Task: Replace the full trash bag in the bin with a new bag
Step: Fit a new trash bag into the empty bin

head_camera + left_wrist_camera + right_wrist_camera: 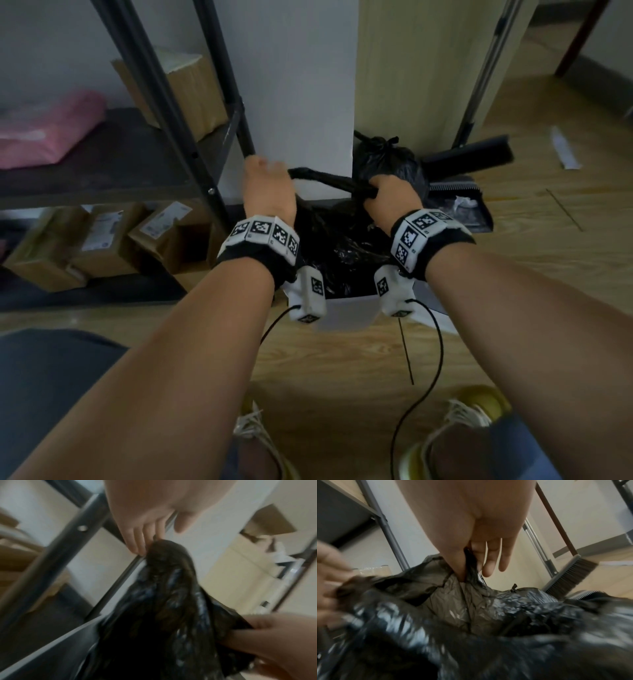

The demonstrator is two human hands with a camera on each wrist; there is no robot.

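Observation:
A white bin (346, 311) stands on the wood floor between my forearms, with a crinkled black trash bag (342, 246) in it. A twisted strip of that bag (325, 178) stretches between my hands above the bin. My left hand (267, 185) holds the strip's bunched end (164, 551) at its fingertips (142, 543), thumb apart; this view is blurred. Thumb and forefinger of my right hand (387, 195) pinch the other end (471, 563), while its other fingers (494, 559) hang straight. The bag (453, 609) fills the lower part of the right wrist view.
A tied black bag (387, 161) sits behind the bin against a white pillar (301, 85). A dustpan (459, 205) and broom (570, 574) lie to the right. A black metal rack (191, 137) with cardboard boxes (102, 240) stands on the left. My shoes (472, 407) are below.

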